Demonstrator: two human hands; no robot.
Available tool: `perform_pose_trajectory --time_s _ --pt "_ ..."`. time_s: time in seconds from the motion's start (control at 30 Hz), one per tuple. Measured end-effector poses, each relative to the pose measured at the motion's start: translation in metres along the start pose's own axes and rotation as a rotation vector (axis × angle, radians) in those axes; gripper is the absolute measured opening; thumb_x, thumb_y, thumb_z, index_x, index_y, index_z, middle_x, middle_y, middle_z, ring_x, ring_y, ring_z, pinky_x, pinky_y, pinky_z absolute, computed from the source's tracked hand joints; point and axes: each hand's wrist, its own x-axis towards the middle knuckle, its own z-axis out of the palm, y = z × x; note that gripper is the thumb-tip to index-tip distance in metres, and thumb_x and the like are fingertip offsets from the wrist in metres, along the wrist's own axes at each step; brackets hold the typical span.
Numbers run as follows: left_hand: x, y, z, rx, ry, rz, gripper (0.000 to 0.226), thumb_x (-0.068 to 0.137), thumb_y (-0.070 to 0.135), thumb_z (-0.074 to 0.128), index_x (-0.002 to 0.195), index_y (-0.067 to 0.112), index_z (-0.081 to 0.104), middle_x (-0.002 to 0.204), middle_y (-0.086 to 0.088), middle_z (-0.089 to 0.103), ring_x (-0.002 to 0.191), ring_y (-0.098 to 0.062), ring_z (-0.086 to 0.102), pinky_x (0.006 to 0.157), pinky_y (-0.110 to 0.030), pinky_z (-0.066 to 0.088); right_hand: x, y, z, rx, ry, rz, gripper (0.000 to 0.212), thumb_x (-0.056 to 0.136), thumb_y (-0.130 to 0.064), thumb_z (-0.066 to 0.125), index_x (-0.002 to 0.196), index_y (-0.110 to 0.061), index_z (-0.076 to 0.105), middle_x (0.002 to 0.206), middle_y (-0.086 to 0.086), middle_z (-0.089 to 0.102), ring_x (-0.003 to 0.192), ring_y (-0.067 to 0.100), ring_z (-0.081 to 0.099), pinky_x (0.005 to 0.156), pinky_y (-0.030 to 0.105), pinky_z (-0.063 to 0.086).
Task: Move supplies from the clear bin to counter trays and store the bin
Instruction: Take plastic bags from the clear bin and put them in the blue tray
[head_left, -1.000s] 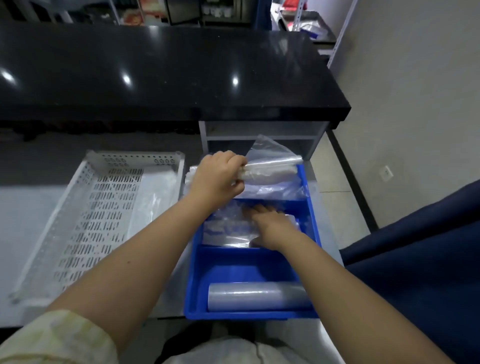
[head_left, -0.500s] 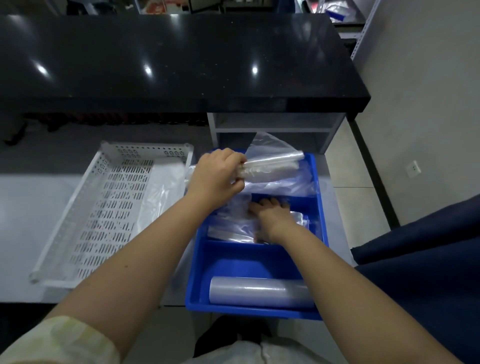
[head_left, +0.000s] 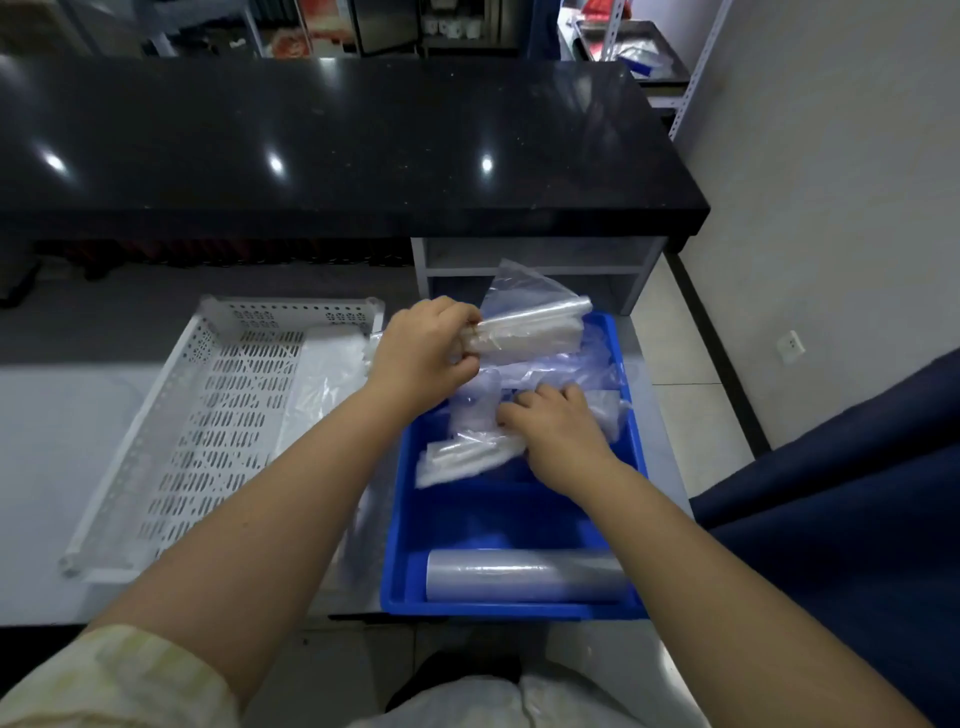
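Note:
A blue divided tray sits on the grey counter in front of me. My left hand grips one end of a bundle of clear plastic bags, held above the tray's far compartment. My right hand is closed on a flat packet of clear plastic bags lying in the middle compartment. More loose clear bags fill the far compartment. A clear film roll lies in the near compartment. The clear bin is not in view.
A white perforated tray stands left of the blue tray with clear plastic sheets along its right side. A black raised countertop runs behind. A dark blue fabric surface is at the right, and tiled floor lies below.
My right hand has slid a little forward over the packet in the middle compartment. My left hand keeps the bundle in about the same place. The camera view has shifted slightly.

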Motion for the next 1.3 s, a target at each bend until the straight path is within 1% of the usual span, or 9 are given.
perform_pose_trajectory --time_s 0.07,0.2,0.3,0.4,0.5,0.63,0.9,1.07,1.3 --pt "0.011 0.005 -0.007 -0.041 0.018 0.018 0.039 0.071 0.017 0.072 0.108 0.01 0.064 0.1 -0.009 0.066 0.09 -0.029 0.059 0.076 -0.043 0.049 -0.007 0.002 -0.022 -0.024 0.072 0.006 0.043 0.07 -0.005 0.066 0.109 -0.02 0.056 0.104 0.006 0.059 0.101 0.032 0.048 0.082 0.043 0.027" --pt "0.037 0.019 -0.013 -0.089 -0.008 -0.008 0.037 0.071 0.023 0.071 0.107 0.018 0.061 0.099 -0.001 0.063 0.088 -0.021 0.056 0.072 -0.033 0.045 -0.03 0.015 -0.057 -0.112 0.098 0.079 0.045 0.073 -0.01 0.068 0.113 -0.023 0.053 0.109 0.005 0.057 0.105 0.03 0.048 0.091 0.045 0.03" --pt "0.045 0.026 -0.006 -0.134 -0.115 -0.031 0.033 0.07 0.024 0.07 0.102 0.024 0.061 0.096 0.005 0.063 0.083 -0.016 0.055 0.067 -0.028 0.039 -0.054 0.029 -0.069 -0.133 0.14 0.168 0.044 0.072 -0.006 0.067 0.11 -0.024 0.054 0.109 0.002 0.058 0.104 0.027 0.049 0.089 0.042 0.03" --pt "0.037 0.035 0.011 -0.223 -0.248 -0.029 0.031 0.068 0.026 0.069 0.098 0.029 0.062 0.091 0.011 0.064 0.082 -0.014 0.059 0.068 -0.031 0.048 -0.08 0.043 -0.078 -0.096 0.176 0.257 0.033 0.078 -0.018 0.065 0.107 -0.029 0.054 0.111 -0.001 0.059 0.105 0.023 0.048 0.091 0.041 0.031" --pt "0.025 0.043 0.03 -0.305 -0.37 -0.036 0.033 0.065 0.029 0.071 0.097 0.032 0.061 0.089 0.015 0.063 0.081 -0.011 0.06 0.072 -0.035 0.053 -0.1 0.05 -0.08 -0.046 0.255 0.318 0.027 0.079 -0.013 0.062 0.102 -0.026 0.058 0.106 0.002 0.062 0.1 0.025 0.049 0.087 0.041 0.03" --pt "0.009 0.047 0.05 -0.385 -0.478 -0.015 0.032 0.069 0.03 0.076 0.097 0.03 0.061 0.094 0.01 0.063 0.087 -0.014 0.061 0.078 -0.033 0.053 -0.116 0.053 -0.079 -0.049 0.222 0.376 0.03 0.079 -0.008 0.057 0.103 -0.026 0.058 0.104 0.0 0.06 0.1 0.026 0.048 0.085 0.04 0.028" --pt "-0.015 0.032 0.053 -0.4 -0.538 -0.068 0.033 0.066 0.033 0.077 0.092 0.039 0.058 0.088 0.015 0.063 0.08 -0.005 0.061 0.065 -0.019 0.045 -0.122 0.053 -0.067 -0.045 0.211 0.444 0.036 0.079 -0.005 0.059 0.104 -0.031 0.057 0.104 -0.004 0.058 0.099 0.022 0.045 0.083 0.037 0.024" --pt "-0.022 0.021 0.049 -0.387 -0.611 -0.079 0.032 0.067 0.032 0.077 0.094 0.033 0.061 0.088 0.009 0.065 0.081 -0.013 0.063 0.075 -0.031 0.055 -0.118 0.05 -0.063 -0.038 0.193 0.44 0.035 0.08 -0.009 0.063 0.104 -0.033 0.056 0.106 -0.005 0.059 0.101 0.02 0.046 0.087 0.038 0.027" --pt "-0.032 0.015 0.044 -0.379 -0.651 -0.099 0.032 0.067 0.03 0.078 0.094 0.032 0.061 0.088 0.009 0.064 0.079 -0.012 0.061 0.072 -0.029 0.055 -0.112 0.051 -0.061 -0.043 0.188 0.438 0.032 0.08 -0.01 0.066 0.102 -0.032 0.058 0.103 -0.005 0.06 0.097 0.019 0.047 0.087 0.038 0.03"
